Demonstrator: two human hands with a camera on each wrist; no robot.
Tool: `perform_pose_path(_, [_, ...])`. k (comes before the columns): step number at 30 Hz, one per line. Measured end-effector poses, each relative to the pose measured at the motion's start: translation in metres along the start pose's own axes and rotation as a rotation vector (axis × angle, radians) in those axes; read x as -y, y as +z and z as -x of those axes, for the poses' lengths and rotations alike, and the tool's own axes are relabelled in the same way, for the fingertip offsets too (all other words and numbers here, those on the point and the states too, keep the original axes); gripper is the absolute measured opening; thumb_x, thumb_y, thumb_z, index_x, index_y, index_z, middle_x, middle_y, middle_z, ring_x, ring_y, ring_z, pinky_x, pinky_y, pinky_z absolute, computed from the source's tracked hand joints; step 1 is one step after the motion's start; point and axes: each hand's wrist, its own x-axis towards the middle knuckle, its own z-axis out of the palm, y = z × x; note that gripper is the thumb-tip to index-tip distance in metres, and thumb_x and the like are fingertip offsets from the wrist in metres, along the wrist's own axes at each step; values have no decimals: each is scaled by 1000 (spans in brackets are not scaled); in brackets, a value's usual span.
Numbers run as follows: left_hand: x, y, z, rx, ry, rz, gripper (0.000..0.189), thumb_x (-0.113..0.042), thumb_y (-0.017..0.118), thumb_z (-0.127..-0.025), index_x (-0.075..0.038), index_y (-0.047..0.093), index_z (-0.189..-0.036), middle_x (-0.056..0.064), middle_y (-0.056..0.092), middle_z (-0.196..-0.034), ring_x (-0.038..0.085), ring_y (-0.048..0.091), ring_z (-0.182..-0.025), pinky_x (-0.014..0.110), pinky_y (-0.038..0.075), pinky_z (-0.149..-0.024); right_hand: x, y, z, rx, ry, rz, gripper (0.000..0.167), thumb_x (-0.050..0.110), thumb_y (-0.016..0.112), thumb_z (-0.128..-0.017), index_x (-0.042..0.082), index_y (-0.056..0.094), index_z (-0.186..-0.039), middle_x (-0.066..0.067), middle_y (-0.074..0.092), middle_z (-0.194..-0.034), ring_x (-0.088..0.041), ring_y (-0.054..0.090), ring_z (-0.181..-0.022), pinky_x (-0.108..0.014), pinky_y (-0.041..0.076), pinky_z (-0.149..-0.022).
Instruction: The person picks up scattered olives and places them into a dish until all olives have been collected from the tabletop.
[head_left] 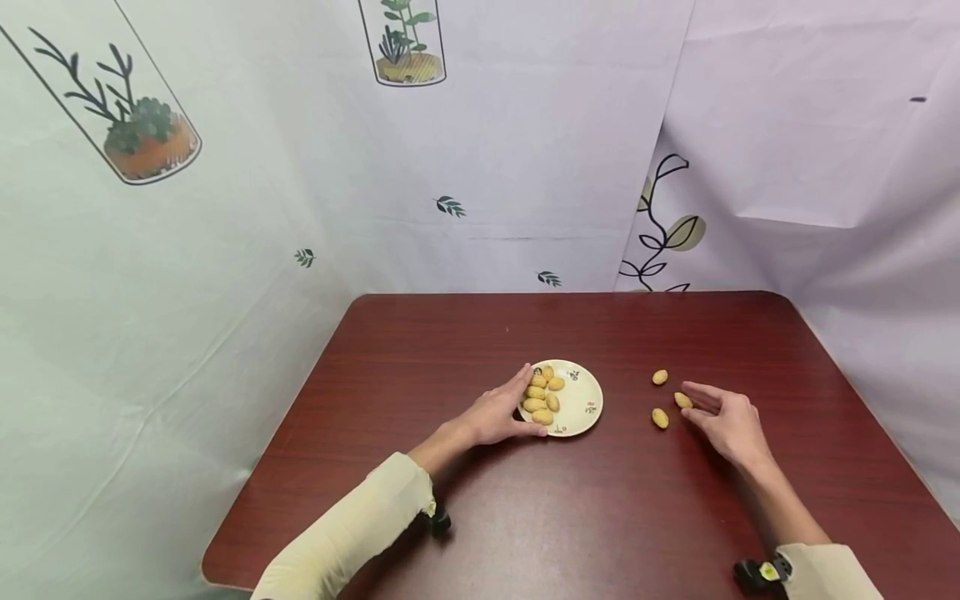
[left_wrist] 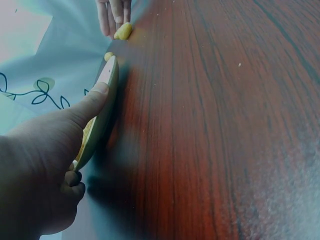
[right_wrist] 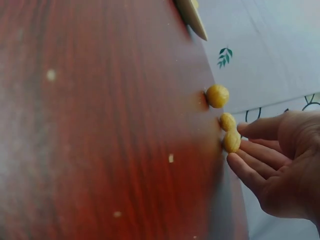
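My left hand [head_left: 495,415] grips the left side of a small white plate [head_left: 581,400] with printed motifs, its thumb over the near rim and fingers at the far-left rim. In the left wrist view, the plate [left_wrist: 107,112] appears edge-on beneath the thumb. Several yellow, peanut-like pieces [head_left: 542,417] lie on the plate's left half. To the right, my right hand [head_left: 727,423] reaches in low, thumb and fingers apart around one yellow piece [head_left: 682,400]. Their tips come right beside the pieces [right_wrist: 232,141] in the right wrist view. Two more, a far piece [head_left: 660,377] and a near piece [head_left: 660,418], lie just left.
A dark red wooden table [head_left: 562,517] carries everything. Behind it and along both sides hangs a pale cloth [head_left: 495,167] printed with plants and leaves. Each sleeve has a small black device at the cuff, such as the right one [head_left: 753,575].
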Motion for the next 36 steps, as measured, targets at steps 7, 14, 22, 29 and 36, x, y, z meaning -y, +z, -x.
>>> perform_pose_path(7, [0, 0, -1, -2, 13, -6, 114, -61, 75, -94, -6, 13, -171, 12, 10, -178, 24, 26, -159, 53, 33, -122, -4, 4, -1, -30, 20, -16, 41, 7, 81, -93, -5, 72, -131, -23, 74, -121, -28, 70, -117, -65, 37, -109])
perform_pose_path(14, [0, 0, -1, 3, 7, -4, 114, -62, 75, -93, -6, 13, -171, 13, 10, -178, 24, 25, -159, 52, 33, -123, -4, 8, -3, -65, 12, 16, 36, 9, 83, -93, -5, 75, -126, -22, 76, -116, -44, 68, -117, -64, 39, -108])
perform_pose_path(22, [-1, 0, -1, 5, 7, -6, 114, -61, 75, -94, -7, 11, -171, 11, 8, -178, 23, 23, -160, 53, 32, -123, -2, 10, -3, -90, 14, 16, 33, 7, 82, -93, -6, 76, -123, -23, 77, -112, -45, 69, -115, -67, 37, -107])
perform_pose_path(29, [0, 0, -1, 4, 8, -9, 114, -61, 75, -94, -7, 11, -171, 12, 9, -178, 22, 24, -159, 53, 32, -123, 0, 10, -3, -70, 34, 35, 37, 9, 83, -92, -5, 75, -125, -24, 76, -114, -47, 67, -119, -68, 36, -104])
perform_pose_path(36, [-1, 0, -1, 4, 1, 0, 114, -62, 75, -94, -7, 11, -171, 12, 9, -178, 23, 24, -159, 54, 32, -123, 4, 12, -4, -80, 36, 70, 38, 13, 84, -92, -4, 76, -124, -22, 76, -115, -44, 70, -114, -66, 44, -94])
